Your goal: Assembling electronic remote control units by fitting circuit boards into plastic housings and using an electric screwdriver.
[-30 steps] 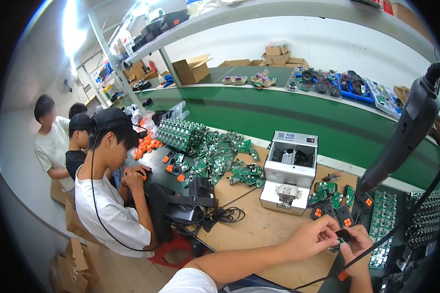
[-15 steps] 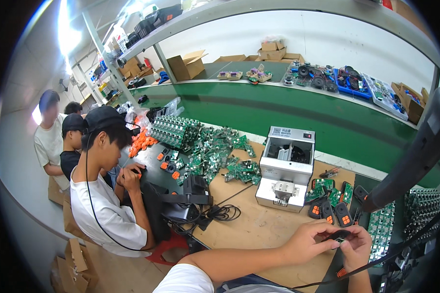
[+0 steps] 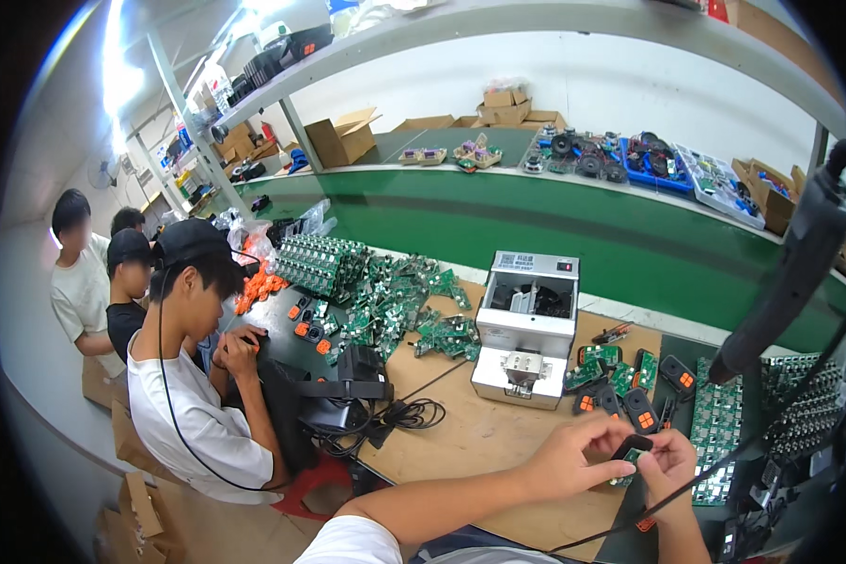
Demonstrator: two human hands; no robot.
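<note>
Between my two hands, over the right part of the bench, is a small black remote control casing (image 3: pixel 638 441) with a green circuit board showing inside it. My left hand (image 3: pixel 583 453) pinches it from the left between thumb and fingers. On the other side my right hand (image 3: pixel 668 464) grips it, thumb against the board's side. Just beyond the hands lie black remote controls with orange buttons (image 3: pixel 641 411) and several loose green boards (image 3: pixel 599 355). To their left stands a grey-white bench machine (image 3: pixel 526 329) with an open top.
A pile of green circuit boards (image 3: pixel 385 301) covers the bench's far left. Black cables (image 3: pixel 414 414) and a black headset-like device (image 3: pixel 360 371) lie near a seated co-worker (image 3: pixel 193 376). Board panels (image 3: pixel 717 423) sit at the right, under a dark curved arm (image 3: pixel 790 263).
The casing has turned in my fingers and stands more upright, so more of the green board shows. My view has shifted slightly, moving the bench things left.
</note>
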